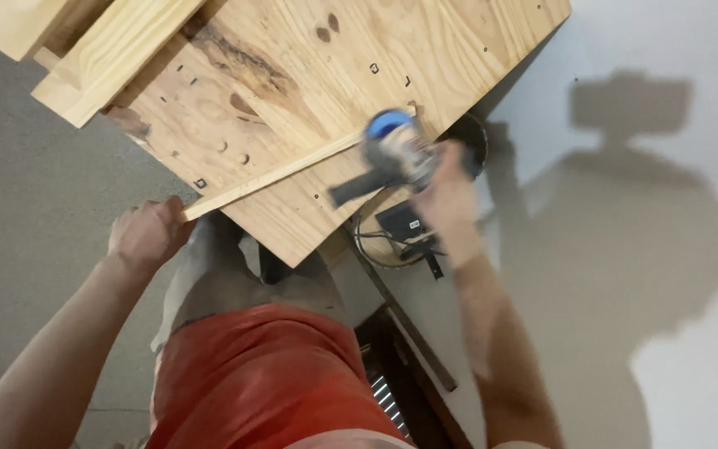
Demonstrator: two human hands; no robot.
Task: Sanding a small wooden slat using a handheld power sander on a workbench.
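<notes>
You are holding a thin wood strip (pixel 292 166) flat on the plywood desk (pixel 309 75), and its long axis is running from about eight o'clock to two o'clock across the picture. Its near end is pointing toward eight o'clock and sticking out past the desk edge; its far end is pointing toward two o'clock, where the grinder (pixel 392 154) is sitting over it.

Your left hand (pixel 147 233) is closing around that overhanging near end, fingers curled on the strip. Your right hand (pixel 446 195) is wrapping the body of the grinder, which looks blurred, so how tightly the fingers are closing is hard to read. The blue-topped head of the tool is lying at the strip's far end, and a dark side handle is jutting out toward eight o'clock, roughly in line with the strip.

As a judgement, you are working the tool on the far end of the strip while steadying the near end. The next move is calling for a firm left grip so the strip is not swinging, and for the tool running along the strip's axis rather than across it.

Further out, stacked pale timbers (pixel 85 50) are lying at eleven o'clock on the desk. A cable (pixel 376 241) is looping below your right wrist beside a small black box (pixel 400 223), and grey floor is showing at nine o'clock.
</notes>
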